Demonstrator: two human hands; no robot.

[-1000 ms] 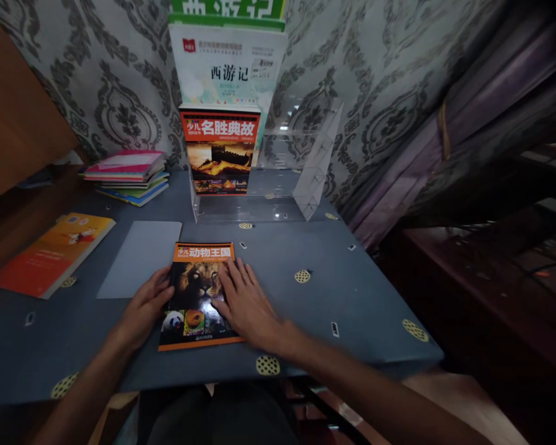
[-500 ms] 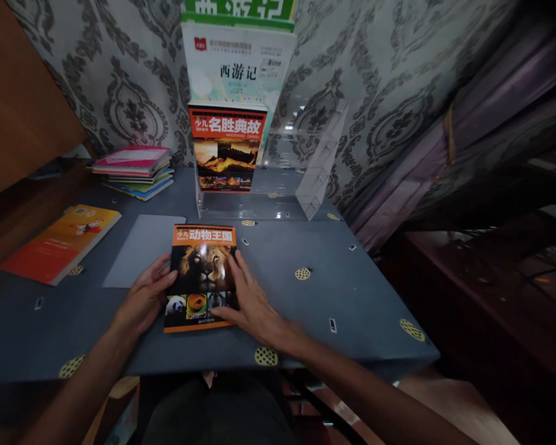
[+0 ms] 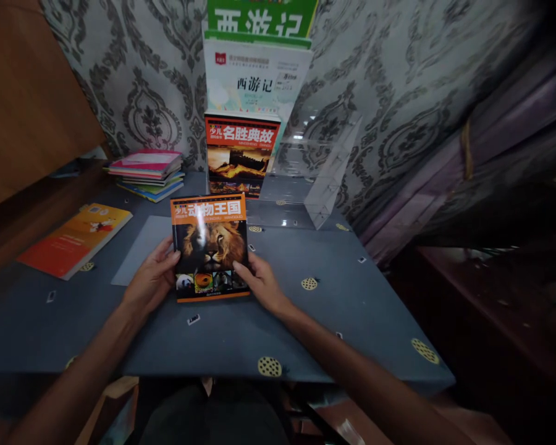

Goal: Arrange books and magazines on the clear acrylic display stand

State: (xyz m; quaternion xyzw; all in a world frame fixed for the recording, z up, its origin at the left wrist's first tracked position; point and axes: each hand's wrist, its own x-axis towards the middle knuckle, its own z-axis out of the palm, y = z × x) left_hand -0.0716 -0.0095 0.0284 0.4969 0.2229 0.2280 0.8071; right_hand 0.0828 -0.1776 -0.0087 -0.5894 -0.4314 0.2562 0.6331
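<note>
A book with a lion on its cover (image 3: 213,244) is held up off the table, tilted so its front faces me. My left hand (image 3: 155,272) grips its left edge, thumb at the front and the other fingers hidden behind. On the lower right edge, my right hand (image 3: 262,281) closes with its thumb on the cover. Just beyond stands a clear acrylic rack (image 3: 331,179). It carries a book with a Great Wall cover (image 3: 243,154), a pale book (image 3: 254,77) behind that, and a green book (image 3: 264,18) at the top.
At the back left lies a stack of thin books (image 3: 146,173). An orange-red book (image 3: 76,241) rests at the left, beside a flat grey sheet (image 3: 143,250). The table's blue cloth (image 3: 361,321) has pineapple prints. Patterned curtains (image 3: 152,117) hang behind.
The lion book has come up off the table and tilted toward me. My right hand has shifted from lying over the cover to gripping its right edge. The view has shifted slightly.
</note>
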